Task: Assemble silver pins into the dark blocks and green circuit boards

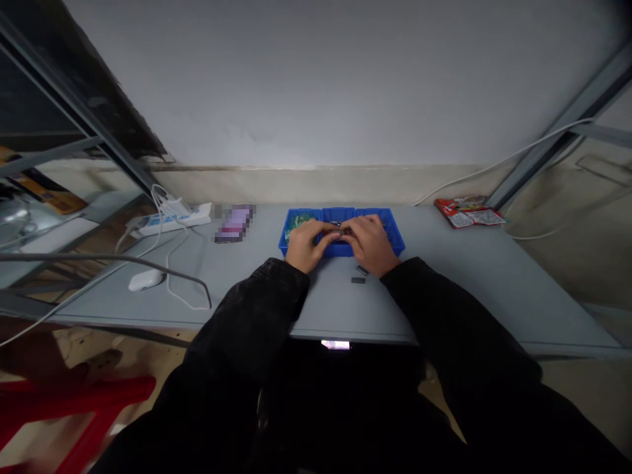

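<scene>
Left hand: narrow, fingers curled inward over the blue three-compartment plastic tray. Right hand: also narrow, fingers angled inward toward the left hand. Small dark component: pinched between both hands' fingertips, above the tray's middle compartment; exact grip and shape too small to tell.

Tray position: middle of the far edge of the grey worktop, flat on the surface. Left compartment: green item, partly covered by the left hand. Remaining tray contents: hidden by the hands.

Just in front of the tray, near the right hand: two small dark rectangular pieces on the worktop, close together but apart, one angled. Black sleeves: on both forearms, resting near the worktop's near edge.

Toward the far left corner: white power strip with a white cable looping across the worktop. Near the left edge: white computer mouse. Left of the tray: flat object, pixelated and unidentifiable. At the far right corner: red-and-white packets. Below the left edge, on the floor: red stool.
</scene>
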The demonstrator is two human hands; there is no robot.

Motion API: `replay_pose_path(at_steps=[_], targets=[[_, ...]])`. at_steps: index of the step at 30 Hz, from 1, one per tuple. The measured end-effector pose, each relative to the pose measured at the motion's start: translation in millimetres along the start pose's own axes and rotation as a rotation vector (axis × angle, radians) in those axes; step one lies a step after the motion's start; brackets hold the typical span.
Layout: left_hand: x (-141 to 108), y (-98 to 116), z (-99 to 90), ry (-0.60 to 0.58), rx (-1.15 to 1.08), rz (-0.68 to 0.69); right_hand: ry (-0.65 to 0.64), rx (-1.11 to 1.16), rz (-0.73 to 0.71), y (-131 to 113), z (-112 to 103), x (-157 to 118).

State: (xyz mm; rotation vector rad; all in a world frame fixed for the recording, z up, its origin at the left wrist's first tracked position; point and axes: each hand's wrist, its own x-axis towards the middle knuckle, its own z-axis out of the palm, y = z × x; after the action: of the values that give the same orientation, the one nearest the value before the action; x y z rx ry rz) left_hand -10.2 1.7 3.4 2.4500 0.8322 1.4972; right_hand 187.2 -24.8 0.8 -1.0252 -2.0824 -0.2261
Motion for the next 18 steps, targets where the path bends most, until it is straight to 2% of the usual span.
replay_pose_path(at_steps=[9,18], targets=[[0.8,1.6,-1.8,0.018,-0.02,0.01,0.036,0.006,-0.023,-0.4,-0.3,0.4],[0.3,2.4,-2.6,-0.019,-0.018,-0.005,0.008,0.057,0.06,-1.2,3.3,-0.7]])
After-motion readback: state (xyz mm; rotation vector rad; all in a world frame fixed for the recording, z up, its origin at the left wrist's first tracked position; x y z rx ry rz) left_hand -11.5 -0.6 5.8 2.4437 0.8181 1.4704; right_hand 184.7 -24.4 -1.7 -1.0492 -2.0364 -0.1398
